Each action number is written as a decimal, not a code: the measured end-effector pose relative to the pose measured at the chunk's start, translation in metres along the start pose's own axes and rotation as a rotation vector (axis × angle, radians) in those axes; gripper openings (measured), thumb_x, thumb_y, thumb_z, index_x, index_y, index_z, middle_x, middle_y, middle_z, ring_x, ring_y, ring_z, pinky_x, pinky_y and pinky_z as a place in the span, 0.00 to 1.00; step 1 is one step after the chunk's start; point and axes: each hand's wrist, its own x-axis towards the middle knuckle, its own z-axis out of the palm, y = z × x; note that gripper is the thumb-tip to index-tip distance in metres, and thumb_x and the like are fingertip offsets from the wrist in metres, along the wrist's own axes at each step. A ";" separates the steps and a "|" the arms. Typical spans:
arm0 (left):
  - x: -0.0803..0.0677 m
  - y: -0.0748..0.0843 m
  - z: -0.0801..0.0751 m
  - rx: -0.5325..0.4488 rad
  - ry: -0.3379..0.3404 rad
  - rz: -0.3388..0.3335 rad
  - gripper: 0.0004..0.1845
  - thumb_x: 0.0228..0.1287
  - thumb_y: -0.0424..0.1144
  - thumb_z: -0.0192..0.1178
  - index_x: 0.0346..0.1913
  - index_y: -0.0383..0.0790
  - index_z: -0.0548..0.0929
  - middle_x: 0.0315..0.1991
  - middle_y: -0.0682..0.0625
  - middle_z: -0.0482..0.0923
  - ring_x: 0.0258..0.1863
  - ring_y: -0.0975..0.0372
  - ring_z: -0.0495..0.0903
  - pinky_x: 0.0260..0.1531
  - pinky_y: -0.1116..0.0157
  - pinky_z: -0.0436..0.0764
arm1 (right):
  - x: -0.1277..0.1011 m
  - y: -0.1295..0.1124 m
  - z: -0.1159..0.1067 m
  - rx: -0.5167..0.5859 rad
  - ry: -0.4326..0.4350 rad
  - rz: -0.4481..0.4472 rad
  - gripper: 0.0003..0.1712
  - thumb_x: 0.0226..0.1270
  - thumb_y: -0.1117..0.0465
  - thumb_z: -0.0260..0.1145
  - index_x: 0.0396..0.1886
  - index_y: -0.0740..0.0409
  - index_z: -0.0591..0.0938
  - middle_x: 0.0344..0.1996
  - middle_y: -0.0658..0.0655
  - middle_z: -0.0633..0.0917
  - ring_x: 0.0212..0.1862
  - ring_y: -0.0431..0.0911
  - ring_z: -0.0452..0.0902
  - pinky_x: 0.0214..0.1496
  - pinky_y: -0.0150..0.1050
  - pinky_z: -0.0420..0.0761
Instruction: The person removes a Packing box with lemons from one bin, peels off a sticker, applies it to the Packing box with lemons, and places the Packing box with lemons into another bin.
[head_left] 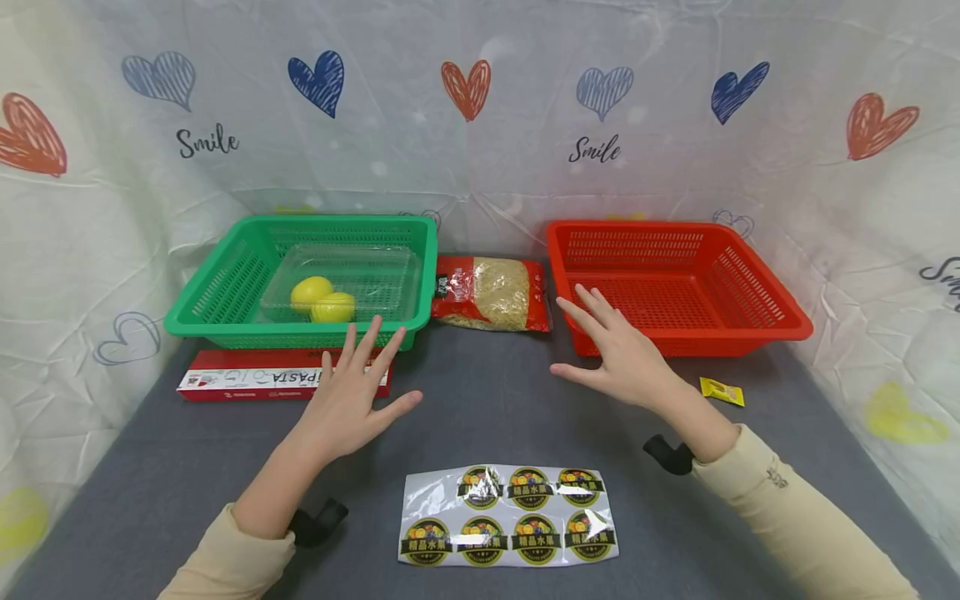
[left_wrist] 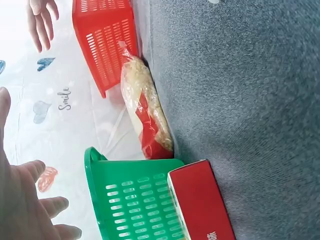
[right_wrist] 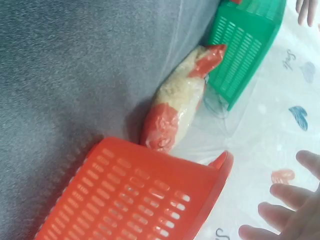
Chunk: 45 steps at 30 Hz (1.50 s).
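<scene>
My left hand [head_left: 351,408] hovers with spread fingers in front of the green basket [head_left: 300,340], holding nothing. Inside that basket lies a clear plastic box [head_left: 382,271] with two yellow lemons [head_left: 333,307] by its near side. A red pasta box [head_left: 255,375] lies before the basket, partly behind the left fingers. My right hand [head_left: 626,358], also spread and holding nothing, is raised near the front left corner of the red basket [head_left: 690,343]. Between the baskets sits a red and clear bag of pale dry food [head_left: 501,293].
A sheet of round fruit stickers [head_left: 510,517] lies at the table's near middle. To the right, a small yellow packet [head_left: 722,392] rests in front of the red basket. A white curtain [head_left: 525,183] printed with hearts hangs behind and at both sides of the grey tabletop [head_left: 480,408].
</scene>
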 end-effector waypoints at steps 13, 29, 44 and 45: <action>-0.007 -0.008 0.009 -0.123 0.024 -0.058 0.44 0.59 0.64 0.49 0.72 0.54 0.44 0.72 0.43 0.39 0.69 0.43 0.37 0.56 0.32 0.45 | 0.016 -0.008 0.006 0.093 -0.029 -0.068 0.49 0.53 0.35 0.63 0.71 0.45 0.56 0.71 0.54 0.48 0.70 0.52 0.46 0.56 0.56 0.69; -0.013 -0.024 0.018 -0.458 0.002 -0.084 0.37 0.67 0.53 0.47 0.72 0.47 0.44 0.71 0.44 0.43 0.69 0.47 0.44 0.58 0.37 0.52 | 0.039 -0.024 0.016 0.145 -0.089 -0.172 0.44 0.58 0.42 0.63 0.70 0.48 0.57 0.69 0.60 0.55 0.67 0.54 0.55 0.61 0.53 0.64; -0.004 -0.030 0.024 -0.676 0.041 -0.196 0.33 0.71 0.48 0.42 0.71 0.35 0.48 0.69 0.40 0.52 0.66 0.47 0.56 0.57 0.48 0.65 | 0.072 -0.052 0.032 0.132 -0.099 -0.249 0.41 0.60 0.44 0.63 0.69 0.53 0.60 0.68 0.59 0.58 0.66 0.53 0.57 0.60 0.48 0.68; -0.003 -0.030 0.024 -0.683 0.038 -0.211 0.33 0.71 0.49 0.42 0.71 0.35 0.48 0.69 0.40 0.52 0.66 0.47 0.56 0.57 0.48 0.64 | 0.074 -0.054 0.033 0.133 -0.096 -0.252 0.41 0.60 0.45 0.63 0.69 0.53 0.60 0.68 0.59 0.58 0.66 0.52 0.57 0.60 0.48 0.67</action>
